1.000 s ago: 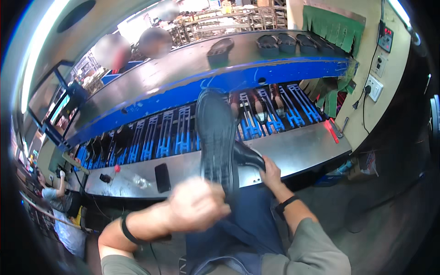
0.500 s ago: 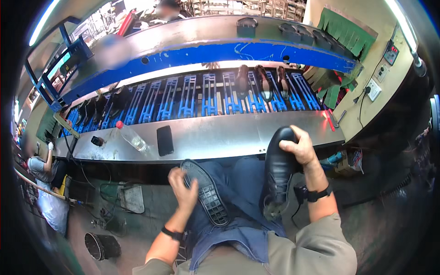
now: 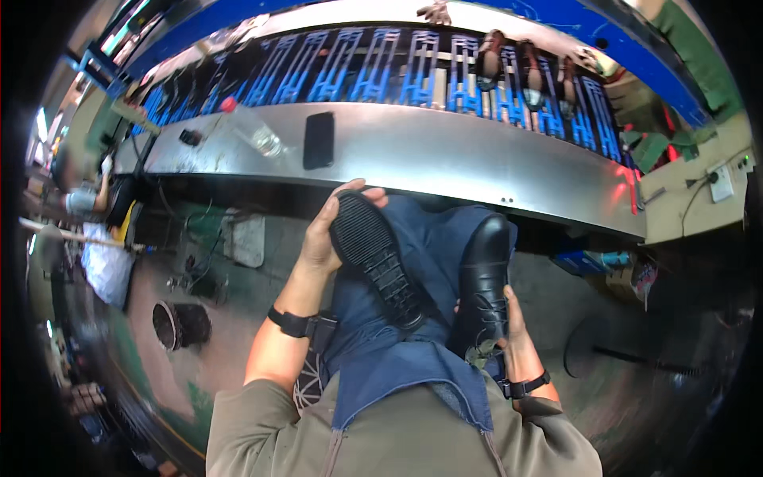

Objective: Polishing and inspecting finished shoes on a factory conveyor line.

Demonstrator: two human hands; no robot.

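My left hand point(image 3: 324, 234) grips a black shoe point(image 3: 375, 262) by its toe end, sole turned up, lying across my lap on the blue apron point(image 3: 413, 358). My right hand point(image 3: 509, 326) holds a second black lace-up shoe point(image 3: 485, 286) by its heel end, upper side up, toe pointing toward the bench. The two shoes lie side by side over my thighs, a little apart. Both wrists carry black bands.
A long steel bench edge point(image 3: 445, 159) runs ahead of my knees, with a black phone point(image 3: 319, 140) and a clear bottle with a red cap point(image 3: 253, 131) on it. Behind it is a blue rack conveyor point(image 3: 381, 71) carrying several shoes point(image 3: 528, 71). A person sits at far left point(image 3: 83, 199).
Both shoes have come down from the bench height onto my lap. My head has tilted further down, so the bench and conveyor moved up in the picture.
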